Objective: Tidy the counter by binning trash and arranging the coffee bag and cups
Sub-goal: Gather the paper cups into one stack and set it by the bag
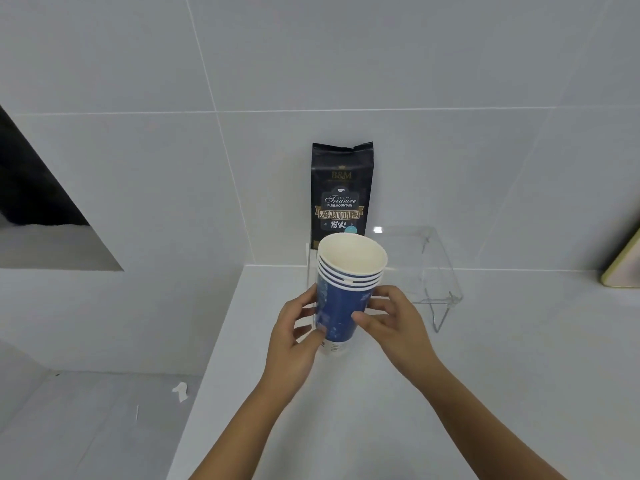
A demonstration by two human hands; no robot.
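Note:
A stack of several blue paper cups (343,299) with white insides stands upright over the white counter (346,410), near its left edge. My left hand (294,341) grips the stack from the left and my right hand (391,323) grips it from the right. Whether the stack's base touches the counter I cannot tell. Behind the cups a dark coffee bag (341,192) stands upright on a clear acrylic stand (429,271) against the tiled wall.
The counter's left edge drops to the floor, where a small white scrap of paper (180,390) lies. A pale yellow-green object (623,265) leans at the far right. A dark opening in the wall (38,195) is at the left.

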